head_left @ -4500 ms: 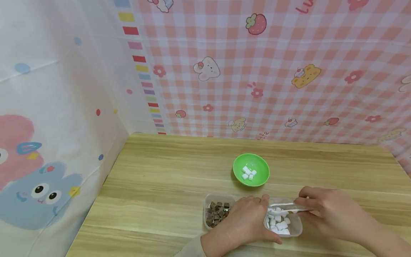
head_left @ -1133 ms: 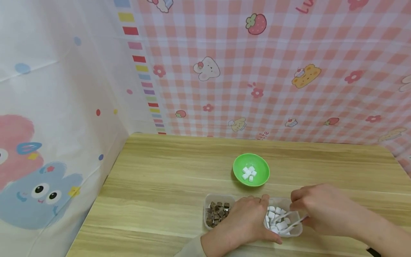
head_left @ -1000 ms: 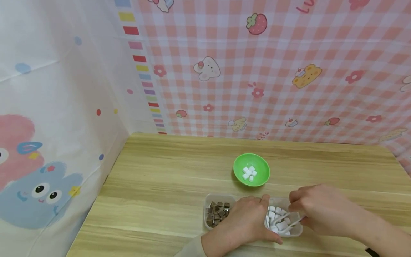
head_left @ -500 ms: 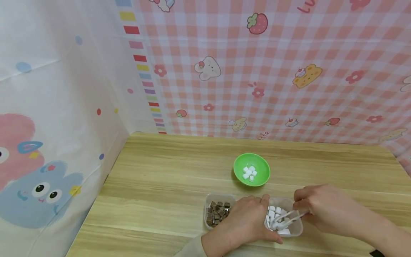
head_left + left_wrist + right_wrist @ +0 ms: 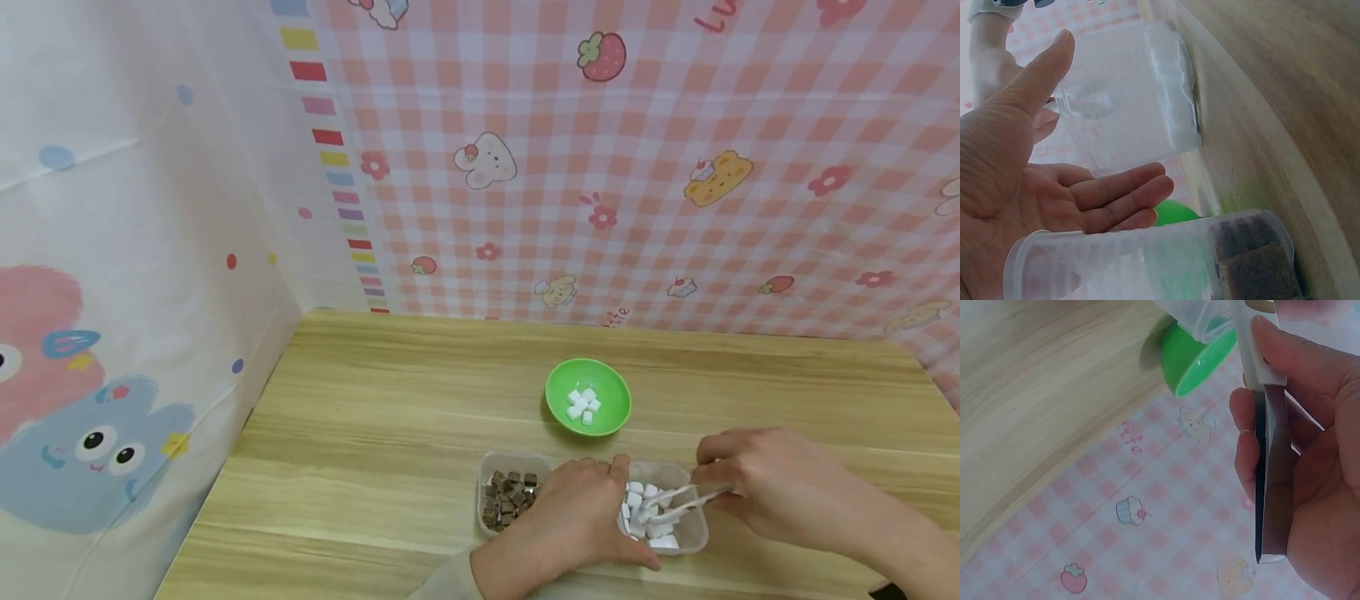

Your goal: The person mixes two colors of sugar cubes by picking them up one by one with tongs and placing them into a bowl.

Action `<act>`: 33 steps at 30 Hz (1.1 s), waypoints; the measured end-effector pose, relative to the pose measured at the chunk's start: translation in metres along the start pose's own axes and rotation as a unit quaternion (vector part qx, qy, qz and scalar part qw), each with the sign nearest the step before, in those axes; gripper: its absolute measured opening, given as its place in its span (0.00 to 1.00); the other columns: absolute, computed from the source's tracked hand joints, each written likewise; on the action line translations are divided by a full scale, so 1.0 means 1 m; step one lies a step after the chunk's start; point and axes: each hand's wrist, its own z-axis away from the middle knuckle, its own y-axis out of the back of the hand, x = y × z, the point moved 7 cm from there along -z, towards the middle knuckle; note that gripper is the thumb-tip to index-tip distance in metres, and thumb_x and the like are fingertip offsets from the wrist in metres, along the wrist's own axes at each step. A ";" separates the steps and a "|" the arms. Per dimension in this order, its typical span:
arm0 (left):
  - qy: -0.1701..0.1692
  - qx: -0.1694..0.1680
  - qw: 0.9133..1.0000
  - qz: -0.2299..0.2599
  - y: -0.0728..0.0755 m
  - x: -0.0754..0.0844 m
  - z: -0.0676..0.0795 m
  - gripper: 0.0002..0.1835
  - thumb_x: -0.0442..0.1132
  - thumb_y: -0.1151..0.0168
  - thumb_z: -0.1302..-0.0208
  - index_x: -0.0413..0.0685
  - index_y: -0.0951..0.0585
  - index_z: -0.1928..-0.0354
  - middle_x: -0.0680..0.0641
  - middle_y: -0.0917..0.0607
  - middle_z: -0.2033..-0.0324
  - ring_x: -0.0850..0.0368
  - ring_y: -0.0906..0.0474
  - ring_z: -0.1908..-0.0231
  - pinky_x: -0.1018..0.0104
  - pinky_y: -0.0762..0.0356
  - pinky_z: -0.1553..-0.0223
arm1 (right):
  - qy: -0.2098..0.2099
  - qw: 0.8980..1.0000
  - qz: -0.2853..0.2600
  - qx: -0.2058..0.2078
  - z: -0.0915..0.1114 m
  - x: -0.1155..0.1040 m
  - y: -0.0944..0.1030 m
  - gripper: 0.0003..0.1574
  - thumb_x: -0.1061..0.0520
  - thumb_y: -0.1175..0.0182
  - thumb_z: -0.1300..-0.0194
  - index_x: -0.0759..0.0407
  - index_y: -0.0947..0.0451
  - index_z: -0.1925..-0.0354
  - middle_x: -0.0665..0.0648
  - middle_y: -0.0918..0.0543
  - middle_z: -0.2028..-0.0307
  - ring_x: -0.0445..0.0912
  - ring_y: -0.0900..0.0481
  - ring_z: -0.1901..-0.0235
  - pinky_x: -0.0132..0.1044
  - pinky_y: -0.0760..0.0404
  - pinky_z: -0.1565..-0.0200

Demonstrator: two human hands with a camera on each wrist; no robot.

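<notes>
A clear plastic container [image 5: 693, 540] with white cubes [image 5: 663, 542] stands on the table. My left hand [image 5: 577, 512] holds its left end, thumb along the near side and fingers along the far side. In my right hand [image 5: 780, 487] is a pair of tongs [image 5: 693, 502], pinched between thumb and fingers. The tong tips reach down among the white cubes. Whether they grip a cube is too small to tell. The right wrist view shows the tongs' shiny, dark-edged rear end [image 5: 1277, 481] lying across the fingers.
Behind the container sits a green bowl [image 5: 615, 408] with several white cubes inside. To the left, partly under my left forearm, a second clear container [image 5: 517, 457] holds brown cubes [image 5: 506, 496]. A pink checked cloth [image 5: 525, 208] hangs along the table's back edge.
Since the earliest frame, the bowl's cubes lie differently, seemingly with one more. Over the last second the right hand and tongs have shifted slightly right, with the tong tips drawing closer together.
</notes>
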 end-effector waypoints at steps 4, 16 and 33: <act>-0.001 0.002 1.000 -0.002 0.000 0.000 0.000 0.61 0.79 0.25 0.60 0.45 0.24 0.30 0.51 0.11 0.53 0.62 0.18 0.55 0.71 0.22 0.51 | -0.014 1.000 0.002 0.014 0.004 0.005 0.008 0.28 0.63 0.14 0.77 0.47 0.12 0.71 0.38 0.21 0.68 0.27 0.29 0.73 0.23 0.30 0.77; -0.005 0.015 1.000 0.003 0.002 0.000 0.002 0.60 0.78 0.24 0.60 0.44 0.23 0.30 0.51 0.11 0.51 0.62 0.17 0.52 0.71 0.22 0.47 | -0.034 0.993 0.024 0.110 0.003 0.017 0.037 0.38 0.30 0.55 0.21 0.51 0.10 0.68 0.43 0.15 0.65 0.32 0.21 0.74 0.23 0.25 0.74; -0.008 0.018 1.000 -0.009 0.004 0.001 0.002 0.59 0.79 0.24 0.61 0.47 0.22 0.32 0.55 0.12 0.55 0.64 0.17 0.54 0.71 0.21 0.53 | -0.119 0.981 0.045 0.147 -0.023 0.044 -0.001 0.43 0.25 0.56 0.24 0.54 0.08 0.61 0.49 0.11 0.63 0.43 0.14 0.73 0.37 0.19 0.75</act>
